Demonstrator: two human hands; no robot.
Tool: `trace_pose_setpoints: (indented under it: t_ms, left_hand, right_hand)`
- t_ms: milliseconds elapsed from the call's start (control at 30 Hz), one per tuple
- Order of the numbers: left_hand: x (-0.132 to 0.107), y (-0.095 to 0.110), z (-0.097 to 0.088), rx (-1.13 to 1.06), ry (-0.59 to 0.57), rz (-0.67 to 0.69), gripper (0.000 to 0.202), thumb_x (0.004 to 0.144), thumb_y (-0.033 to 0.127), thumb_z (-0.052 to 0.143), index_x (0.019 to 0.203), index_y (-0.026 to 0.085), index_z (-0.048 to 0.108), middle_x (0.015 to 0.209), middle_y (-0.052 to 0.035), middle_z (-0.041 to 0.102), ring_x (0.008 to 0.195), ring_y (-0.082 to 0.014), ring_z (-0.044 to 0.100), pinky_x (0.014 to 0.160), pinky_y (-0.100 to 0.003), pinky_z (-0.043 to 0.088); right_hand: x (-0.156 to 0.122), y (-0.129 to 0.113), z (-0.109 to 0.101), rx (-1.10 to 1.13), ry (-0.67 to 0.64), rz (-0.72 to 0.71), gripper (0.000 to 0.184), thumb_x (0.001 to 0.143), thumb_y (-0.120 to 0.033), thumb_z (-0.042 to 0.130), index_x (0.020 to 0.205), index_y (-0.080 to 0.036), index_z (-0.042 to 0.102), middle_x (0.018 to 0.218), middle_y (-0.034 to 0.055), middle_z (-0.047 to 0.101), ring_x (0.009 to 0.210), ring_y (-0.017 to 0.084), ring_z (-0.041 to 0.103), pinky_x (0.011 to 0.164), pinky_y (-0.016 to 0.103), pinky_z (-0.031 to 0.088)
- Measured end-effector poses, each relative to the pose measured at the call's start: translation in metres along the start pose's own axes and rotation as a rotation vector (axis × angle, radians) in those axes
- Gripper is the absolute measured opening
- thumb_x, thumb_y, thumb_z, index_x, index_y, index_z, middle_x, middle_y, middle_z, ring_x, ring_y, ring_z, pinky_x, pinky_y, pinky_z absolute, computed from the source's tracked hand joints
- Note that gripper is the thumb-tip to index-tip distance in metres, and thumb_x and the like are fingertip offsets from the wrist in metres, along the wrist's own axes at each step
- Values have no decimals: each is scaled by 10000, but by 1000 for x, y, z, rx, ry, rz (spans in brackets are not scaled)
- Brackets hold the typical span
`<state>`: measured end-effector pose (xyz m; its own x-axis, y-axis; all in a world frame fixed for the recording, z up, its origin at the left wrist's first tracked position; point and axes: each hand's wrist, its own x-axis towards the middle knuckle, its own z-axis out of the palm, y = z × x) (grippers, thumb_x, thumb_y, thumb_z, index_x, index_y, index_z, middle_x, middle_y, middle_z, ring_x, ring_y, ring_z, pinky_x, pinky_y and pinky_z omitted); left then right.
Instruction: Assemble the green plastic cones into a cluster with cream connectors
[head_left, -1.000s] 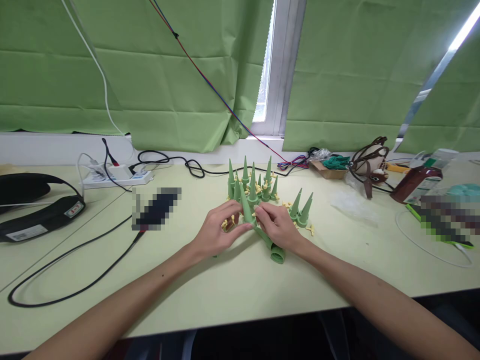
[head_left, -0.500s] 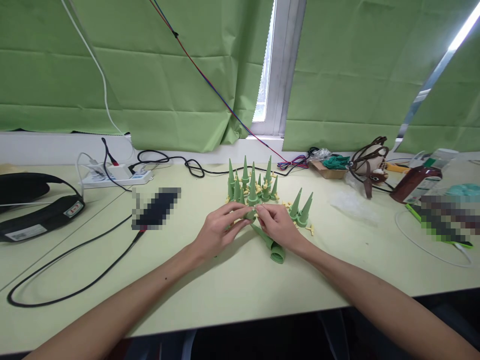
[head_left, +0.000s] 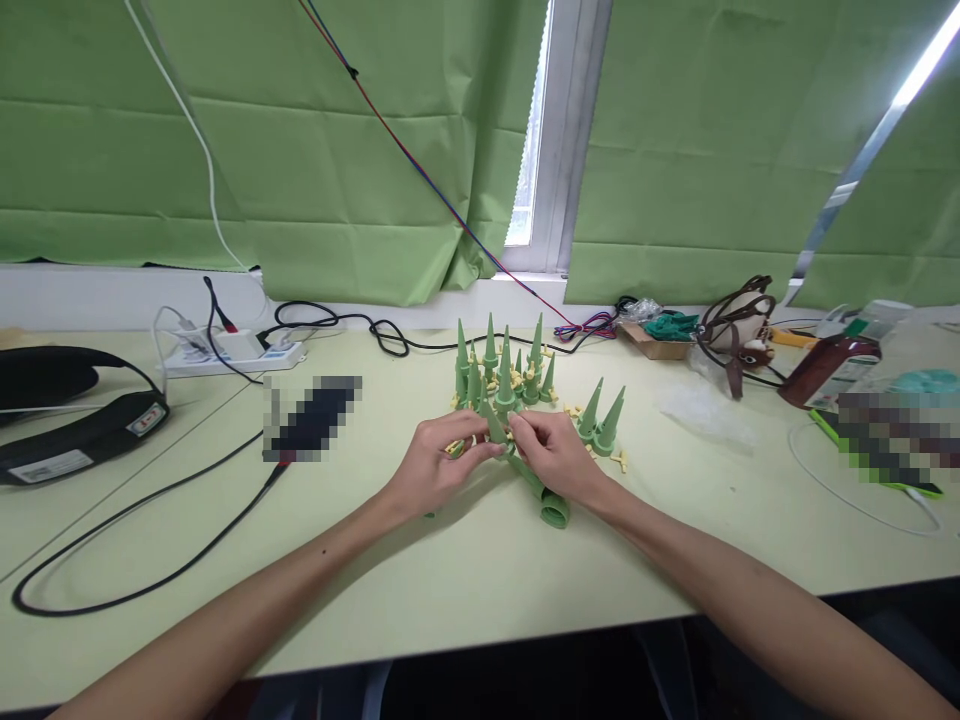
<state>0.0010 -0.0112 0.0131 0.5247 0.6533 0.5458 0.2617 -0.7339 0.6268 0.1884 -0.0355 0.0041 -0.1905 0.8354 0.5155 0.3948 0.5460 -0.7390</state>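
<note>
Over the middle of the table, my left hand [head_left: 444, 462] is closed on a green plastic cone-shaped spike [head_left: 495, 424], its tip pointing up. My right hand [head_left: 556, 452] is pinched against the spike's side, where a bit of a small yellow T-shaped valve [head_left: 511, 434] shows at the fingertips. Below the hands a loose green spike [head_left: 553, 508] lies on its side, its round open end toward me. Just behind stand several upright green spikes [head_left: 505, 372] with yellow valves among them. Two more upright spikes [head_left: 609, 428] are right of my right hand, near a loose yellow valve [head_left: 621, 461].
At left are a black headset-like device [head_left: 82, 440], a white power strip [head_left: 232, 355] and a blurred-out dark device [head_left: 311, 418] on a black cable. To the right lie clear plastic wrap [head_left: 709, 412], a cardboard box [head_left: 654, 340], a brown bottle [head_left: 831, 368] and a green-edged device [head_left: 874, 450].
The spike in my left hand has turned so its cone now shows upright between my hands. My left fingers have shifted around it; my right hand stays pinched at its side.
</note>
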Motion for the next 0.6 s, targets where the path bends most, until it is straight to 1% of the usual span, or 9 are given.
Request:
trace_pose_setpoints:
  t_ms: [100, 233, 333, 433, 533, 600]
  left_hand:
    - [1, 1, 0, -45, -35, -65, 230, 897, 332, 625, 793, 146, 709, 790, -48, 666, 729, -149, 548, 679, -270, 430]
    - [4, 4, -3, -163, -111, -140, 243, 895, 353, 616, 858, 144, 735, 858, -70, 695, 835, -190, 588, 763, -301, 465]
    - [6, 5, -8, -263, -181, -193, 274, 885, 379, 622, 959, 146, 746, 885, -79, 708, 843, -200, 597, 786, -324, 492]
    - [7, 4, -12, -359, -231, -242, 296, 876, 394, 634, 972, 135, 741, 889, -86, 705, 854, -209, 611, 790, -334, 508]
    - [7, 3, -11, -394, -241, -246, 286, 876, 386, 637, 982, 138, 733, 916, -88, 698, 853, -201, 613, 790, -327, 506]
    - [6, 4, -10, -337, -207, -215, 264, 867, 378, 647, 955, 143, 733, 885, -77, 692, 824, -189, 602, 762, -307, 498]
  right_hand:
    - [0, 0, -1, -16, -5, -32, 419, 988, -334, 390, 597, -205, 315, 529, -47, 321, 504, 101, 304, 528, 274, 254]
    - [0, 0, -2, -54, -16, -102, 390, 990, -312, 390, 631, -210, 280, 552, -50, 296, 515, 105, 275, 532, 274, 250]
    - [-1, 0, -4, -99, -35, -166, 374, 1000, -309, 374, 655, -215, 268, 567, -51, 282, 514, 108, 265, 537, 275, 250]
    - [-2, -1, -4, -124, -59, -225, 355, 1009, -303, 365, 676, -219, 276, 575, -52, 293, 510, 109, 283, 545, 272, 263]
    - [-2, 0, -4, -135, -63, -254, 348, 1009, -292, 369, 681, -220, 277, 577, -51, 303, 510, 110, 297, 551, 271, 267]
    - [-1, 1, -4, -147, -63, -244, 348, 1007, -289, 364, 678, -220, 274, 574, -50, 303, 507, 112, 291, 550, 275, 262]
